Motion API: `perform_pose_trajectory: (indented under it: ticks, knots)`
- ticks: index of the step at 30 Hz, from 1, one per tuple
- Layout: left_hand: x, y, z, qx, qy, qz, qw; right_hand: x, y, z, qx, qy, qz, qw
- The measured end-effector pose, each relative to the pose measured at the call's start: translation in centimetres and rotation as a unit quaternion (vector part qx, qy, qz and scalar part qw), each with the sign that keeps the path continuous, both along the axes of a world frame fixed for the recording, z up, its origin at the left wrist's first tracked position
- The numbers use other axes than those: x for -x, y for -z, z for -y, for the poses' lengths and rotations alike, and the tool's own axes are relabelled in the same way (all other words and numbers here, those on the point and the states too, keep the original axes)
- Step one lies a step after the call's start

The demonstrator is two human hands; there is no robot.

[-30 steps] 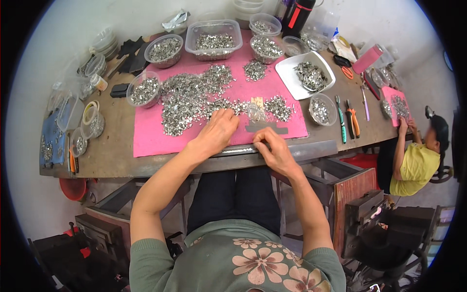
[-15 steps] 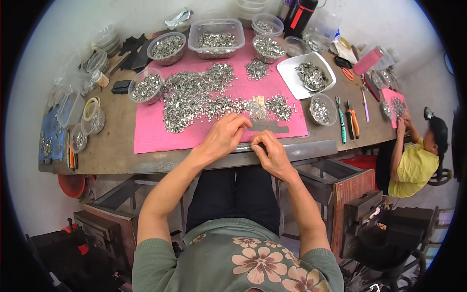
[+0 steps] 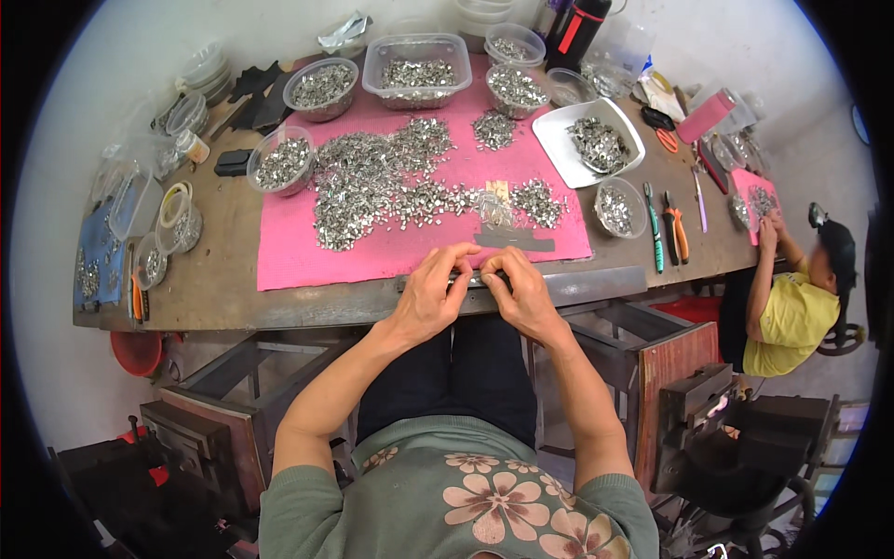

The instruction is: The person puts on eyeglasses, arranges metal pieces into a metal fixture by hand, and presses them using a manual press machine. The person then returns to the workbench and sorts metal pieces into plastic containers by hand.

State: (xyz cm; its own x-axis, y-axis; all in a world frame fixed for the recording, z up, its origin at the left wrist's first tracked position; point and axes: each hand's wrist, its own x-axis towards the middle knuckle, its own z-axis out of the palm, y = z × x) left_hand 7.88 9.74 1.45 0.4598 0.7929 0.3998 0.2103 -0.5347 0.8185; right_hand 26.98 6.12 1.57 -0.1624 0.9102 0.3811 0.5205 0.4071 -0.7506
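My left hand (image 3: 430,296) and my right hand (image 3: 524,294) meet at the front edge of the bench, fingertips only a little apart. Both are pinched closed over a narrow dark metal strip (image 3: 477,280) along the edge. Whatever small pieces the fingers hold are mostly hidden. Just beyond the hands, a flat grey metal strip (image 3: 517,243) lies on the pink mat (image 3: 307,270). Behind that strip are a small heap of thin wire-like pins (image 3: 494,212) and a pile of small shiny metal pieces (image 3: 537,204). A much larger heap of such pieces (image 3: 358,196) spreads to the left.
Clear tubs (image 3: 417,98) of metal pieces line the back, beside a white tray (image 3: 585,168). On the right lie a green-handled tool (image 3: 657,252) and orange-handled pliers (image 3: 681,244). Another person in a yellow top (image 3: 792,321) works at the far right.
My left hand has moved down from above the grey strip and pin heap to the bench edge beside my right hand. The right hand has barely moved.
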Motion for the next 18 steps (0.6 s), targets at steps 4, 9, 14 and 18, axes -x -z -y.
perform_pose_trajectory:
  ticks: [4, 9, 14, 18]
  knots:
    - [-0.2, 0.3, 0.2, -0.017, -0.004, 0.008, 1.0, 0.0, -0.1, 0.0, -0.009, -0.001, 0.015, 1.0]
    - [-0.2, 0.7, 0.2, -0.034, -0.001, 0.009, 0.999, 0.5, -0.4, 0.2, -0.072, 0.001, 0.081, 0.994]
    - [-0.3, 0.8, 0.2, -0.076, -0.006, 0.016, 0.997, 0.5, -0.1, 0.5, -0.113, 0.017, 0.119, 0.986]
    - [-0.5, 0.7, 0.2, -0.095, -0.008, 0.015, 0.995, -0.3, 0.0, 0.9, -0.043, 0.063, 0.005, 0.997]
